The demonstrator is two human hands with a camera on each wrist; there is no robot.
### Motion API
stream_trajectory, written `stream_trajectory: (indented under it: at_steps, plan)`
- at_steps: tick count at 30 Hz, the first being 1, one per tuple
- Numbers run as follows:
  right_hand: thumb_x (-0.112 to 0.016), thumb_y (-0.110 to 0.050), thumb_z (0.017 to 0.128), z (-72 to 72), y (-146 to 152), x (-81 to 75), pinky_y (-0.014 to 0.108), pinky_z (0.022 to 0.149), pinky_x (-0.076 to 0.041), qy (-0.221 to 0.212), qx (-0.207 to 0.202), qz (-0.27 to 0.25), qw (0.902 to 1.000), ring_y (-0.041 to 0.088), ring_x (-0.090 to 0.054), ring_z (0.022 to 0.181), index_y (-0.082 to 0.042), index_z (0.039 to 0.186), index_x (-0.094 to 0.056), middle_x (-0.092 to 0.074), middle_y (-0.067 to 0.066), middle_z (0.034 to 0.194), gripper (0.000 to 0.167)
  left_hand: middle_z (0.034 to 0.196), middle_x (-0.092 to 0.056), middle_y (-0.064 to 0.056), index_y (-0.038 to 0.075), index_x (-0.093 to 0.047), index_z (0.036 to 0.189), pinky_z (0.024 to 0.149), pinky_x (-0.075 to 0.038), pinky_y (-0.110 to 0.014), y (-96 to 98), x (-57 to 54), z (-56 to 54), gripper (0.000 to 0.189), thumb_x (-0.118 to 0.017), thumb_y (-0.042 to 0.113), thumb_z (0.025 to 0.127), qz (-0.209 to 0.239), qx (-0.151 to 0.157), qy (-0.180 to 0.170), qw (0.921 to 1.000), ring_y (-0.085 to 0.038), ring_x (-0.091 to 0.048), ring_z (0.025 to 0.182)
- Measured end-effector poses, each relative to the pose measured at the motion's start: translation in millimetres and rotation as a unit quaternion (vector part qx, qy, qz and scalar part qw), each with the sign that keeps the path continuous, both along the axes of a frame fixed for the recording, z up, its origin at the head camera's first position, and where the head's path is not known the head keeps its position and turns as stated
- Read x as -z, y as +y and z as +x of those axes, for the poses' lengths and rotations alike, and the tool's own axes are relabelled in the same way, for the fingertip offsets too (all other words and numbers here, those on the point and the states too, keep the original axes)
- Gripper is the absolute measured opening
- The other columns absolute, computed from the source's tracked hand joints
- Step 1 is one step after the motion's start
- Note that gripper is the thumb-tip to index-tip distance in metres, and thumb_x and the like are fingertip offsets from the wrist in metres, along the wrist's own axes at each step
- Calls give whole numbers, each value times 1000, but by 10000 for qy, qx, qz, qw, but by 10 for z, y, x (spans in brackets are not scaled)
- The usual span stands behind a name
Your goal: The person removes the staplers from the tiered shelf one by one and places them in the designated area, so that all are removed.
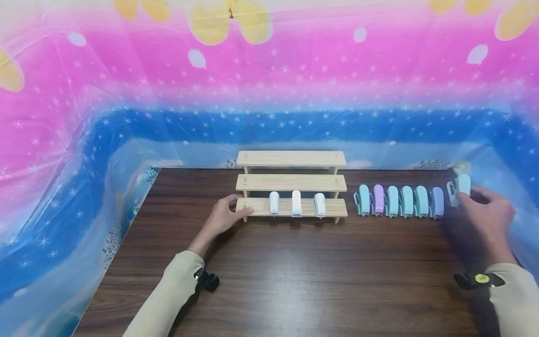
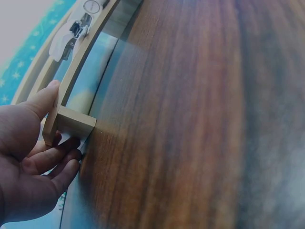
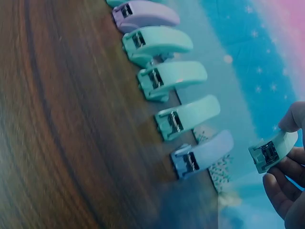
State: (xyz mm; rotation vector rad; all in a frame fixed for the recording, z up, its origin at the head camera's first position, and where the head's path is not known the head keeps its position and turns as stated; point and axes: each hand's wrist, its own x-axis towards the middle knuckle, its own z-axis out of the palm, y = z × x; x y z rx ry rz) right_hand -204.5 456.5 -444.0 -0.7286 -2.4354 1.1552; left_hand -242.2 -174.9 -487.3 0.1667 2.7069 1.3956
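Observation:
A three-tier wooden stand [image 1: 291, 182] rests on the table, with three white clips [image 1: 296, 204] in a row on its lowest tier. My left hand [image 1: 223, 215] grips the left end of that tier, thumb on top and fingers below beside the leg. In the left wrist view the thumb [image 2: 45, 98] presses the board's end. Off to the right, my right hand [image 1: 488, 210] pinches a mint green plastic spring clip [image 1: 463, 184] between thumb and fingers. The right wrist view shows this clip's metal spring [image 3: 269, 152] facing the camera.
Several clips stand in a row right of the stand: mint green [image 1: 406, 201], one purple [image 1: 378, 200] and, at the right end, one blue [image 1: 437, 202]. A patterned cloth [image 1: 294, 93] hangs behind and beside the dark wooden table [image 1: 294, 281].

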Motion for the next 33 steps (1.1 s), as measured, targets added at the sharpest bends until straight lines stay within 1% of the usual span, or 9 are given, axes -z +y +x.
stream_trajectory:
  at_steps: [5,7,10,13,17,19,21,24,33]
  plan:
    - [-70,-46,92,0,69,83,12,70,-40,-112,-35,214,9997,-8,-49,79,-5,140,-63,-55,-29,81,63,129,-66,-23,-2,-54,141,93,-54,-47,4,10,-11,69,-76,41,93,-72,-24,-14,10000,-34,-65,118]
    - [-69,-45,93,4,94,132,13,69,-40,-168,-67,276,9995,-5,-50,82,-4,140,-62,-65,-13,94,63,130,-66,-22,-2,-54,142,94,-53,-48,8,8,-12,69,-76,41,93,-97,-27,-19,9999,-35,-65,119]
    - [-68,-45,94,11,135,210,16,70,-40,-287,-118,362,9989,-2,-49,85,-3,141,-60,-66,10,114,64,130,-66,-22,-2,-55,141,95,-53,-48,11,2,-11,68,-77,40,93,-106,-28,-10,9999,-35,-64,120]
    - [-67,-46,94,7,165,278,18,72,-39,-386,-135,355,9985,1,-50,87,-3,142,-59,-66,13,117,65,130,-66,-22,-2,-55,141,95,-53,-48,6,8,-15,67,-76,40,93,-113,-20,18,9999,-36,-64,120]
    - [-65,-50,95,-5,183,356,23,76,-39,-525,-210,363,9977,19,-56,100,-2,144,-57,-64,19,127,69,130,-66,-23,-2,-55,141,96,-53,-49,1,14,-14,67,-76,41,93,-113,-37,1,9999,-36,-64,121]
    - [-63,-52,95,-15,187,384,33,86,-44,-598,-257,245,9976,32,-53,114,-1,147,-53,-57,26,140,73,131,-66,-22,-1,-55,140,96,-53,-49,2,10,-9,67,-77,40,93,-102,-54,-13,9999,-35,-64,121]
    - [-62,-53,95,-26,186,405,45,96,-44,-629,-256,204,9975,39,-49,124,-1,148,-52,-54,27,144,74,130,-66,-22,-1,-56,140,95,-53,-48,2,11,-11,66,-77,40,93,-96,-51,-6,9999,-35,-64,120]
    - [-61,-52,96,-46,190,426,60,107,-36,-668,-242,141,9974,43,-44,134,-1,149,-50,-51,27,148,75,130,-66,-22,-1,-56,140,94,-53,-48,3,9,-13,66,-77,40,93,-90,-60,10,9999,-35,-64,119]
    - [-61,-46,97,-74,209,486,65,109,-31,-688,-350,461,9960,52,-39,139,4,146,-49,-49,34,146,71,128,-67,-21,0,-57,139,91,-54,-46,-4,36,-27,65,-76,42,93,-103,-57,8,9999,-33,-65,117]
